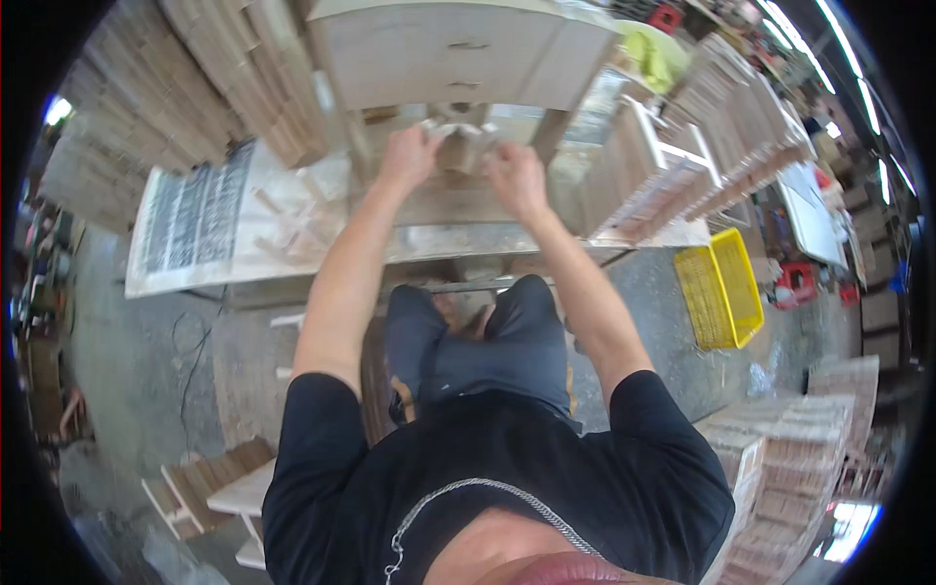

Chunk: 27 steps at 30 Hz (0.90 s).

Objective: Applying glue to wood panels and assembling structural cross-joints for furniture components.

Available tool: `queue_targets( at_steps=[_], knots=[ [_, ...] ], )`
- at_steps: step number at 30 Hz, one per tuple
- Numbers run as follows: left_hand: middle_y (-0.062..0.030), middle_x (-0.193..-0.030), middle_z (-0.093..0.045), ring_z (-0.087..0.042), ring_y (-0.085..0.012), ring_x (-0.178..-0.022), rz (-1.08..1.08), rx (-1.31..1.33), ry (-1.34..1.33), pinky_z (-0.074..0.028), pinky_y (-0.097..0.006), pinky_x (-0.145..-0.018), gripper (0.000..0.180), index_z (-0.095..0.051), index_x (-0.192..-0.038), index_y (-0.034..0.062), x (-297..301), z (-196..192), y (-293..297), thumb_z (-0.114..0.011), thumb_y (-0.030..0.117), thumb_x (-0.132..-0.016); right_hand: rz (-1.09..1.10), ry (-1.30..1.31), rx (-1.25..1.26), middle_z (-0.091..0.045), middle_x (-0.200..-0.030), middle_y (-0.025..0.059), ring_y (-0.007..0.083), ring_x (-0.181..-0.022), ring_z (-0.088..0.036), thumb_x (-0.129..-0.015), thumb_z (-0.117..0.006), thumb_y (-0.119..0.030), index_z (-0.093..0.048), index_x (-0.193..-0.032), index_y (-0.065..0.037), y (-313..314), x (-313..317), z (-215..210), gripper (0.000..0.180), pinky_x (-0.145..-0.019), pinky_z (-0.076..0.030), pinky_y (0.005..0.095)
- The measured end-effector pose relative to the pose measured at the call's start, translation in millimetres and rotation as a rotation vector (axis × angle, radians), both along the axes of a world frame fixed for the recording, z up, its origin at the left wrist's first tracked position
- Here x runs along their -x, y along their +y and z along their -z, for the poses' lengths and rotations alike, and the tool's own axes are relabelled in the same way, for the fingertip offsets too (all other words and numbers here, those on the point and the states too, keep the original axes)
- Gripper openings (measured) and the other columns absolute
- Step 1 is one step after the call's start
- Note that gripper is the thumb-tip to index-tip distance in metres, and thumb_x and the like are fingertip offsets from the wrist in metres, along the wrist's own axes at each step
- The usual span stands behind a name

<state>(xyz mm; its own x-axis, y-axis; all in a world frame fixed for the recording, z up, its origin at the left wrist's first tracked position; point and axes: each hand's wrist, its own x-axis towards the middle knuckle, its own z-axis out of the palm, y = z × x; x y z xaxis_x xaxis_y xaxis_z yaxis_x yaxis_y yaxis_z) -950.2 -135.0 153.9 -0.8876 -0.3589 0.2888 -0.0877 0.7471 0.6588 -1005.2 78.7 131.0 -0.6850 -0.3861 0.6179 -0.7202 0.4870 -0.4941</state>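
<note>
My left hand (409,156) and my right hand (516,177) reach forward over the workbench, both with curled fingers. Between them is a small pale wooden piece (462,152) with an uneven upper edge. My fingers close at its two sides, though blur hides the exact grip. Just beyond stands a light wooden cabinet (439,60) with drawer fronts and small pulls, raised on legs. The wooden piece is in front of the gap beneath its lower edge.
Tall stacks of wooden boards (210,83) rise at the left of the bench (283,278). Slatted wooden frames (655,175) stand at the right. A yellow plastic crate (720,290) sits on the floor, with stacked wooden parts (790,458) behind it. A dark cable (193,356) lies at left.
</note>
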Motion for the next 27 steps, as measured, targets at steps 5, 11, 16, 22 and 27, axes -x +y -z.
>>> queue_targets(
  at_steps=[5, 11, 16, 22, 27],
  knots=[
    [-0.0282, -0.09, -0.07, -0.067, -0.046, -0.088, -0.044, 0.0, -0.028, -0.051, -0.052, -0.075, 0.036, -0.068, -0.099, -0.0041, -8.0, 19.7, -16.9, -0.067, 0.031, -0.094, -0.085, -0.043, -0.102, -0.064, -0.099, 0.0196, 0.04, -0.097, -0.058, -0.084, -0.073, -0.02, -0.066, -0.102, -0.001, 82.5, -81.4, 25.9, 0.026, -0.086, -0.049, 0.0484],
    [-0.0282, -0.088, -0.069, -0.066, -0.0463, -0.086, 0.077, 0.147, 0.11, -0.049, -0.051, -0.076, 0.037, -0.066, -0.095, -0.0065, -3.9, 18.4, -28.6, -0.067, 0.03, -0.095, 0.084, -0.38, -0.112, -0.069, -0.104, 0.021, 0.0395, -0.104, -0.063, -0.088, -0.071, -0.021, -0.072, -0.103, -0.001, 214.3, -163.9, 58.0, 0.025, -0.091, -0.05, 0.0467],
    [-0.0267, -0.094, -0.071, -0.068, -0.0425, -0.092, 0.003, 0.173, 0.015, -0.051, -0.048, -0.08, 0.037, -0.068, -0.102, -0.0055, -15.0, 18.1, -35.3, -0.067, 0.031, -0.096, 0.241, -0.53, -0.13, -0.072, -0.097, 0.0224, 0.04, -0.094, -0.069, -0.088, -0.07, -0.022, -0.074, -0.098, 0.0, 268.3, -187.2, 78.9, 0.024, -0.084, -0.054, 0.0456],
    [-0.026, -0.093, -0.071, -0.069, -0.0413, -0.091, -0.05, 0.02, 0.002, -0.052, -0.051, -0.08, 0.039, -0.07, -0.097, -0.0025, 12.2, 30.1, -26.3, -0.067, 0.036, -0.091, 0.281, -0.589, -0.053, -0.074, -0.095, 0.0195, 0.0318, -0.088, -0.073, -0.091, -0.071, -0.018, -0.074, -0.101, 0.002, 284.8, -190.0, 64.4, 0.022, -0.078, -0.056, 0.0377],
    [-0.0251, -0.092, -0.07, -0.066, -0.0445, -0.091, -0.039, 0.057, 0.0, -0.051, -0.052, -0.079, 0.036, -0.068, -0.094, -0.0013, -30.1, 15.2, -9.3, -0.068, 0.034, -0.09, 0.12, -0.653, -0.165, -0.076, -0.089, 0.0145, 0.0211, -0.082, -0.073, -0.091, -0.07, -0.014, -0.073, -0.106, 0.003, 274.9, -197.6, 46.1, 0.023, -0.076, -0.056, 0.0326]
  ],
)
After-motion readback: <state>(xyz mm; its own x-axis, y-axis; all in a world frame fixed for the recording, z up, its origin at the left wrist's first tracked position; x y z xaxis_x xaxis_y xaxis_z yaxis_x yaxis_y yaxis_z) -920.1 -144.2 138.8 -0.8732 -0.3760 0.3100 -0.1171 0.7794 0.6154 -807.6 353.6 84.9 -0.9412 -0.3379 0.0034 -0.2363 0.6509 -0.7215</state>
